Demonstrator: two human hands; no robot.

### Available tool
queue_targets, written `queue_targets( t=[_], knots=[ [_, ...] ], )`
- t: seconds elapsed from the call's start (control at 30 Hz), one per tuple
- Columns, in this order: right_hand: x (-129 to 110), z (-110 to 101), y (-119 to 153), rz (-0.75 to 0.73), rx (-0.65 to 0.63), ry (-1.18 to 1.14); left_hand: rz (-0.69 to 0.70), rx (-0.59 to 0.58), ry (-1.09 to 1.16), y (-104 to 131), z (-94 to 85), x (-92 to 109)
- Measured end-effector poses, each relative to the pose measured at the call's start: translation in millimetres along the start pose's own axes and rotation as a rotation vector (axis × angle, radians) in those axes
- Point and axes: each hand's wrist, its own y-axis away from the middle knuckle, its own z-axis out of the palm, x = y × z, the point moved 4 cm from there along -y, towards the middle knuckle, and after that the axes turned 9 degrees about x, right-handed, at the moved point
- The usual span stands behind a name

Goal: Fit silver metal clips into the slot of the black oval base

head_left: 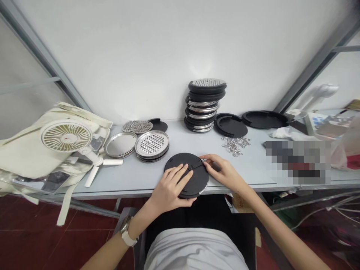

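A round black plastic disc [198, 180] lies at the table's front edge, with a shiny metal rim showing at its lower right. My left hand [173, 185] grips it, fingers across the top and thumb at the near edge. At the disc's upper right, my right hand [221, 170] pinches a small metal wire clip [201, 160] against the edge; the fingers partly hide it. Behind my right hand lies a loose heap of similar wire clips [234, 145]. To the left sit a stack of round metal grater plates [152, 143] and plain metal discs [120, 144].
A tall stack of black holders and metal discs [203, 108] stands against the wall. Black round trays [232, 126] lie beside it, a larger black tray [265, 119] farther right. At left, a white fan [66, 138] rests on a cream bag [28, 150]. Perforated plates [137, 126] lie behind.
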Motion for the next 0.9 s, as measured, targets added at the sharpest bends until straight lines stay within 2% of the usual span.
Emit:
queue_targets(
  t=[0.53, 0.9],
  knots=[
    [-0.3, 0.5, 0.2, 0.019, 0.006, -0.002, -0.007, -0.013, -0.006, 1.1, 2.0, -0.7],
    [6.2, 1.2, -1.3, 0.12, -0.055, -0.118, -0.008, -0.01, -0.004, 1.6, 1.7, -0.6]
  ],
)
